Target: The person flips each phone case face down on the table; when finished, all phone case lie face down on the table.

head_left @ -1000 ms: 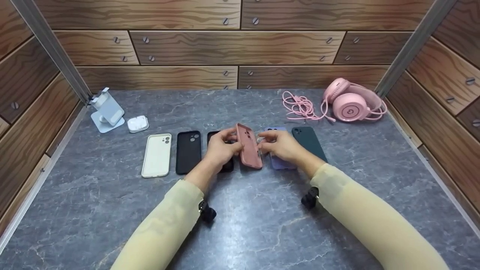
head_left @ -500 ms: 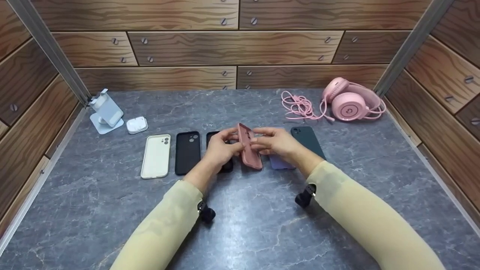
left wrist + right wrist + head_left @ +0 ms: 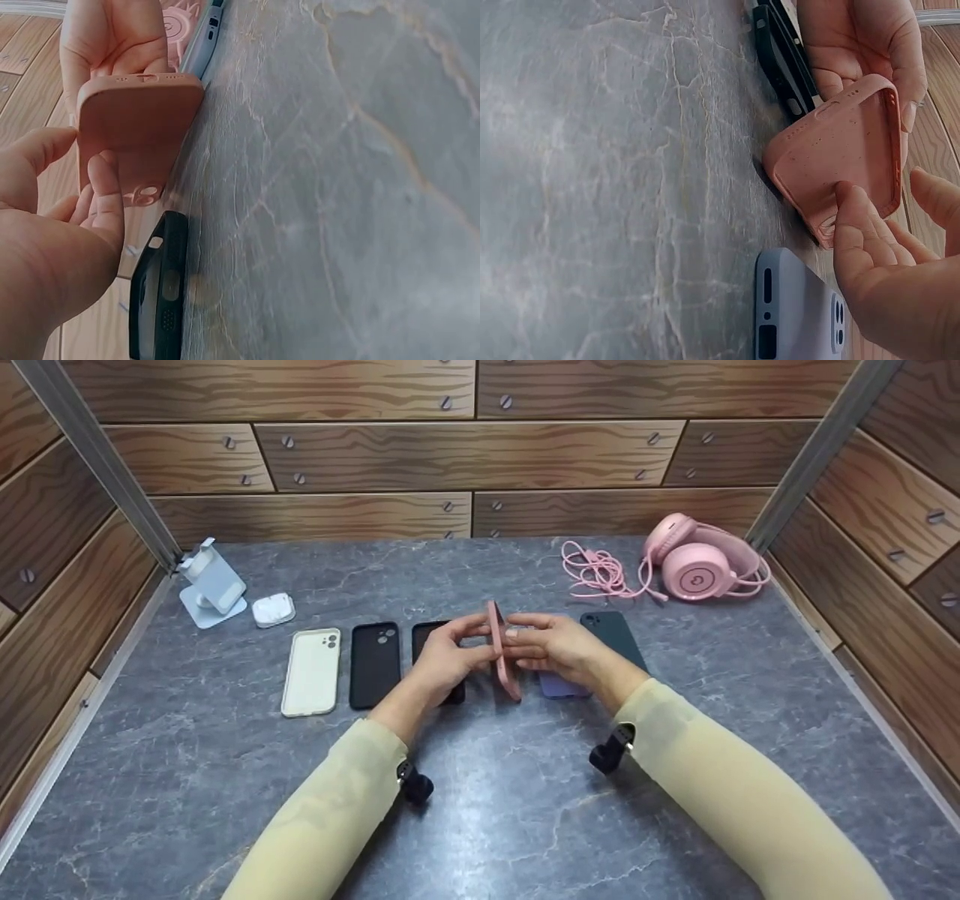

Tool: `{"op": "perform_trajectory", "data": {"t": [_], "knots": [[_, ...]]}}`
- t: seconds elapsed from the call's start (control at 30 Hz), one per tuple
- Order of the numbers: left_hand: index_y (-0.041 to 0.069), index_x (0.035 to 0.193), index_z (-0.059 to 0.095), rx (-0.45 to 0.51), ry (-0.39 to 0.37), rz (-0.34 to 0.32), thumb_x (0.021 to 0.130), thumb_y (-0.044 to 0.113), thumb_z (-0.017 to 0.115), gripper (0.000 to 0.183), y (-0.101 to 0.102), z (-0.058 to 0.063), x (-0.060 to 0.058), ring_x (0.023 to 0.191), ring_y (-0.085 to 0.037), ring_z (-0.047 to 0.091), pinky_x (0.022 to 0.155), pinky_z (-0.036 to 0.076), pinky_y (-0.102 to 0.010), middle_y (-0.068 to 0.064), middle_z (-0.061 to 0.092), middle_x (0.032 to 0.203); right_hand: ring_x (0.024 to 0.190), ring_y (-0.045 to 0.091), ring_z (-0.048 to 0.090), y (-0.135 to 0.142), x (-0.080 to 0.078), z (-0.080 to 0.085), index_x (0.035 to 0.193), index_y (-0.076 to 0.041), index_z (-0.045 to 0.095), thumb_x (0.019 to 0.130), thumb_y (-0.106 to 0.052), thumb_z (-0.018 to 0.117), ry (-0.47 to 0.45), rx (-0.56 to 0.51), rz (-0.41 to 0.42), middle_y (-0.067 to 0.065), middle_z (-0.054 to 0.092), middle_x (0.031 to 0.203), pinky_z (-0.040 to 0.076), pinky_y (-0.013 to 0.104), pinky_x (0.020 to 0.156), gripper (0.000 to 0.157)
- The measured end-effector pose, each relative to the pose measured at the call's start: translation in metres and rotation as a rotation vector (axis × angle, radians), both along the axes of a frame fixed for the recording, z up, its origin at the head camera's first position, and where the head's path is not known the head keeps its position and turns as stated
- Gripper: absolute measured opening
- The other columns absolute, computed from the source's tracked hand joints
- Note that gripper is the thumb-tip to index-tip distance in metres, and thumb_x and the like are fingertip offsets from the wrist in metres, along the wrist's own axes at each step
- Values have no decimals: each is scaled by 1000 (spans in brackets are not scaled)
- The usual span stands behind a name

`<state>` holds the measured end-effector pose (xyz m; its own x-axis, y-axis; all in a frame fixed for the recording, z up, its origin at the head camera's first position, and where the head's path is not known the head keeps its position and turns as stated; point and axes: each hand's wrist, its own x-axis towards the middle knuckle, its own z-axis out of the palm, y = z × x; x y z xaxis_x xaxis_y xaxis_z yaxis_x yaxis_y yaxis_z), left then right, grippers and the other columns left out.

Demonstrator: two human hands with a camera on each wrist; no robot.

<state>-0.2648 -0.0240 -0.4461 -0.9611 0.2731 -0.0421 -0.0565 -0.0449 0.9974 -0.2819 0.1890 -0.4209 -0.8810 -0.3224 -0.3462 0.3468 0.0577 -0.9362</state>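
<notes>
A pink phone case (image 3: 508, 679) stands nearly edge-on between both hands, tilted above the table. My left hand (image 3: 444, 656) pinches it, thumb on the near edge and fingers against its outer back. From the other side, fingers of my right hand (image 3: 566, 649) touch the case's inner face, the thumb held away from it, as the right wrist view shows. Its camera cutout lies at the far end. Behind my left hand, a black phone case (image 3: 429, 631) is partly hidden. A purple phone case (image 3: 561, 688) lies partly covered by my right hand.
In the row are also a cream case (image 3: 311, 673), another black case (image 3: 376, 667) and a dark green case (image 3: 619, 639). A blue phone stand (image 3: 215, 585) and a small white case (image 3: 274, 610) sit back left. Pink headphones (image 3: 697, 570) with coiled cable lie back right.
My right hand has moved left, its fingers reaching inside the pink case. The case has turned from showing its inner face to nearly edge-on, with my left hand keeping its hold.
</notes>
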Motion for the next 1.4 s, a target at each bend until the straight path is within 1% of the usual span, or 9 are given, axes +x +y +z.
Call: {"op": "perform_trajectory", "data": {"t": [0.07, 0.2, 0.27, 0.4, 0.5, 0.67, 0.93, 1.23, 1.4], "knots": [[7, 154, 55, 0, 0, -20, 94, 5, 79, 64, 1, 0, 0, 106, -24, 71, 94, 59, -45, -13, 63, 139, 105, 20, 75, 1, 0, 0, 161, -4, 43, 107, -13, 65, -4, -4, 3, 10, 76, 123, 58, 37, 97, 58], [7, 156, 53, -15, 14, -72, 96, 10, 79, 65, 1, 0, 2, 109, -25, 70, 95, 58, -49, -12, 60, 139, 102, 18, 75, 2, 0, 1, 163, -3, 40, 107, -13, 64, -5, -9, 9, 15, 73, 130, 58, 34, 93, 61], [8, 155, 54, -28, 32, -97, 96, 12, 80, 65, 1, 0, 2, 111, -26, 69, 94, 58, -49, -12, 60, 138, 101, 18, 75, 2, 0, 2, 162, -4, 41, 107, -13, 65, -7, -10, 4, 17, 71, 134, 59, 32, 90, 61], [10, 155, 54, -25, 34, -129, 97, 14, 80, 64, 3, -1, 1, 116, -28, 66, 93, 58, -50, -11, 61, 139, 99, 18, 76, 3, -1, 3, 161, -6, 44, 107, -13, 66, -13, -14, -5, 19, 69, 136, 60, 30, 85, 59], [12, 156, 54, -23, 17, -137, 96, 14, 81, 66, 5, -1, 1, 118, -28, 64, 94, 58, -49, -10, 60, 141, 98, 18, 76, 4, -2, 3, 159, -7, 47, 106, -13, 67, -20, -13, -9, 17, 71, 134, 60, 29, 83, 57], [13, 157, 53, -26, 3, -148, 95, 16, 83, 69, 7, -3, 1, 112, -27, 67, 93, 59, -45, -12, 59, 140, 95, 18, 76, 4, -2, 4, 159, -8, 50, 105, -13, 69, -23, -13, -15, 12, 74, 127, 60, 30, 81, 57], [14, 156, 54, -58, 3, -158, 94, 17, 83, 69, 10, -3, 3, 109, -23, 69, 86, 58, -38, -10, 60, 138, 94, 19, 77, 5, 0, 3, 159, -7, 49, 105, -11, 68, -18, -42, 0, 18, 72, 131, 61, 32, 82, 57], [14, 156, 54, -71, -3, -174, 94, 22, 84, 69, 11, -3, 4, 112, -23, 68, 87, 56, -41, -8, 62, 137, 103, 23, 75, 6, -1, 3, 159, -6, 48, 104, -10, 69, -7, -52, -7, 15, 75, 125, 61, 32, 83, 59], [13, 156, 54, -69, -2, -178, 94, 22, 84, 69, 11, -4, 3, 113, -25, 66, 88, 57, -42, -9, 61, 138, 100, 22, 76, 5, -1, 1, 159, -4, 48, 104, -8, 68, 17, -48, -12, 18, 74, 126, 62, 32, 82, 58]]}}
